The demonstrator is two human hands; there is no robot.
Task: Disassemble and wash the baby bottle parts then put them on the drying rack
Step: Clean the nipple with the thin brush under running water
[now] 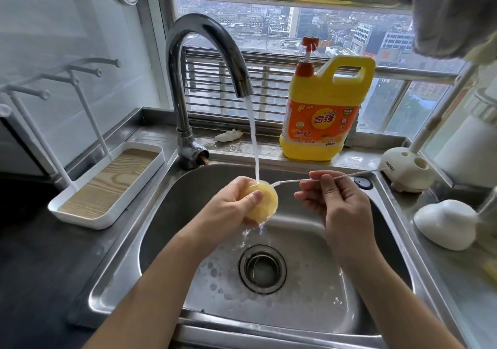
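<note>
Gripping a yellowish bottle nipple (265,203) over the sink (166,227), the left hand (228,208) curls round it beneath running water from the faucet (204,34); the right hand (336,203) pinches a thin brush (290,181) that pokes into it. The drying rack (80,221) stands far left.

The drying rack (107,184) is set left of the sink (166,230); the detergent bottle (322,101) is placed behind it.

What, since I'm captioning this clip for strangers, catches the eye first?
The water stream from the tap falls onto a yellowish bottle part held in the left hand over the sink. The right hand pinches a thin brush whose tip meets it. Behind, a bright yellow soap jug stands on the ledge.
</note>
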